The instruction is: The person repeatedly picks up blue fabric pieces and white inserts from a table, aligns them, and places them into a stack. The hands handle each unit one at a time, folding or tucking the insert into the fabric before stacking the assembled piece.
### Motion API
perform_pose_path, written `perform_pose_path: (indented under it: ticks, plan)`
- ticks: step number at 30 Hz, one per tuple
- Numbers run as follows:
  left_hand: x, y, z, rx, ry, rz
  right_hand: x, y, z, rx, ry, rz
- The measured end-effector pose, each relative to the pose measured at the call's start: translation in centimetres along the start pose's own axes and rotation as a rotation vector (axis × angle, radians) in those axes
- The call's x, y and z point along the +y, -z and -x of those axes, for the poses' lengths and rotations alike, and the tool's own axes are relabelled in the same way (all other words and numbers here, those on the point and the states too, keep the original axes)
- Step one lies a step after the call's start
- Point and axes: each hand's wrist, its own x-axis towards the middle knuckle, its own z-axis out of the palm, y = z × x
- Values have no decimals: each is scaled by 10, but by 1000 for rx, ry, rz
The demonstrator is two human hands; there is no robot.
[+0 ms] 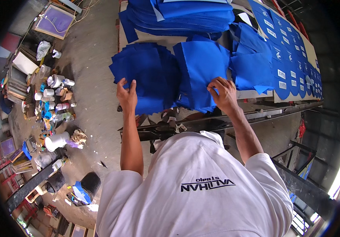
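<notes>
Two piles of cut blue fabric pieces lie side by side on the table before me. At the left pile (148, 73), my left hand (127, 95) is over the near left edge with thumb and fingers apart, holding nothing. My right hand (224, 94) is curled at the right pile (199, 69), thumb and forefinger closed on the edge of a blue fabric piece. Whether one layer or more is between those fingers cannot be made out. The pieces in the left pile are fanned unevenly, with jagged, overlapping edges.
Behind is a thick stack of blue fabric (178, 19). More blue pieces (251, 59) lie to the right, beside printed blue panels (286, 55). A dark metal rail (256, 115) runs along the table's near side. Tubs, bottles and a white bucket (57, 141) crowd the floor at left.
</notes>
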Motion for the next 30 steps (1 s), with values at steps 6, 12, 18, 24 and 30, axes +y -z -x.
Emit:
perform_pose_path:
  ticks: [6,12,18,24,30]
  plan:
    - [-4,1,19,29,-15,30,-21,7,16,-131,20,-80]
    - [2,6,31,36,-80,42,-24,1,29,-148,95,-65]
    - [25,1,38,-60,-115,238,-8,8,23,-196,138,-203]
    - [46,-17,52,-197,-169,368,2,10,20,-247,140,-266]
    - [58,-27,72,-370,-151,430,13,22,31,-201,42,-220]
